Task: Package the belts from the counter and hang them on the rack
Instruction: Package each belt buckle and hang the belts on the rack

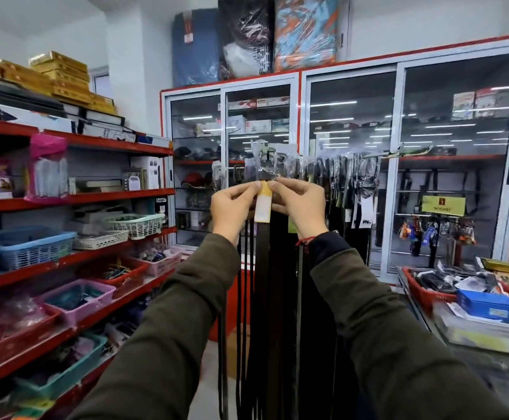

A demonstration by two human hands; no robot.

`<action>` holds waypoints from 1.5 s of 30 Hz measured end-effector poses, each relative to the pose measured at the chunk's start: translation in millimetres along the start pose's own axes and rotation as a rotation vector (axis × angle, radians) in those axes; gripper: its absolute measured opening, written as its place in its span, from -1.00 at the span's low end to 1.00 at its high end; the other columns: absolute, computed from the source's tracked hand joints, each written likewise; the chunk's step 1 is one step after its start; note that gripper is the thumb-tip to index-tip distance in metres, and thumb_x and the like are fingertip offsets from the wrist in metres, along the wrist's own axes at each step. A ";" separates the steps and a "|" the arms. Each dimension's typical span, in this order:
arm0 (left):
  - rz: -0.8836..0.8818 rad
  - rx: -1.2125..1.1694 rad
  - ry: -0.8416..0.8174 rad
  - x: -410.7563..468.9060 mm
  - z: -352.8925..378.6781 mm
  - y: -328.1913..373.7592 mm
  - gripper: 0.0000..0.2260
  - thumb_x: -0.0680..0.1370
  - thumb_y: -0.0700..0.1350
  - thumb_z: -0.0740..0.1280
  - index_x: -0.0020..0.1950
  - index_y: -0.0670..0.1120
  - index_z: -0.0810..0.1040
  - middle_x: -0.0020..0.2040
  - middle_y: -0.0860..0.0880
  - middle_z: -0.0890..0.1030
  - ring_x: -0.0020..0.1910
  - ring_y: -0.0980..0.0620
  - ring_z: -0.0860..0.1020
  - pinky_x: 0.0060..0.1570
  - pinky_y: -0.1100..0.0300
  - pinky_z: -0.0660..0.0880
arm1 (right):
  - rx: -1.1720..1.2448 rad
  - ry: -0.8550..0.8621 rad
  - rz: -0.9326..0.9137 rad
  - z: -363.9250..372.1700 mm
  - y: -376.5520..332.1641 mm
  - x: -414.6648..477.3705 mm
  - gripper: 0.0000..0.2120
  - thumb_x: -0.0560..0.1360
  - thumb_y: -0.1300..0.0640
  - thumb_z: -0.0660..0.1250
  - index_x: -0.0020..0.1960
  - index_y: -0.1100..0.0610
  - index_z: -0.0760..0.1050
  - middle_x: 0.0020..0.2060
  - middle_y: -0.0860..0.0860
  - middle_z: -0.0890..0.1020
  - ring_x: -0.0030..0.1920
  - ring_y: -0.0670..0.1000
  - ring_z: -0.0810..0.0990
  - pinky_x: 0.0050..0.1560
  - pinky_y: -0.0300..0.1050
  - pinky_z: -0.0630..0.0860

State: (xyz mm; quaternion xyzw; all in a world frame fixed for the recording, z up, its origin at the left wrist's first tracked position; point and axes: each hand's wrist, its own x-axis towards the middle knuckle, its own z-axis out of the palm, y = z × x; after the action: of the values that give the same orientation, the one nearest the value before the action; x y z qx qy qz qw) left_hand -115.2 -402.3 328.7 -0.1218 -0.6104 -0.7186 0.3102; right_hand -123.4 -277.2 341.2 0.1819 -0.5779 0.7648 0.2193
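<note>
Your left hand (232,204) and your right hand (300,204) are raised side by side in front of the rack (377,156), and between them you hold the belt (264,268) you are hanging. Each grip is pressed together: the thumb and forefinger of each hand pinch the yellow-and-white tag (263,204) at the belt's upper end, the left from the left edge, the right from the right. Just above the tag, the buckle end sits in clear plastic wrap (265,165), level with the rack's horizontal rod; whether it is already hooked on the rod cannot be told. The belt's long axis runs straight up and down: buckle end up at the rod, strap hanging down between your forearms and out of the bottom of the view. It hangs among the other dark belts (338,183) lined up along the rod to your right. Behind the rack stands a glass cabinet (353,116); red shelves (74,198) with baskets are on your left, and a cluttered surface (483,334) lies low on your right.
</note>
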 end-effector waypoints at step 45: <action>0.232 0.522 -1.435 -484.7 236.5 -201.1 -0.50 0.71 0.03 0.13 0.64 -0.03 0.14 0.67 0.00 0.14 0.69 -0.05 -0.01 0.66 -0.05 -0.12 | -1.451 0.885 0.815 -431.5 16.6 -457.7 -0.69 0.56 0.17 0.25 0.24 0.29 0.52 0.20 0.30 0.57 0.27 0.28 0.53 0.28 0.08 0.42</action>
State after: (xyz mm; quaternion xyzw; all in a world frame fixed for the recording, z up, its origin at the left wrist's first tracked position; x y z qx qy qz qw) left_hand 94.2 -20.3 -47.6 -0.5440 -0.7949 -0.2594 -0.0695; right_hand 240.3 77.4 -30.2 -0.5224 -0.7963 0.2354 0.1941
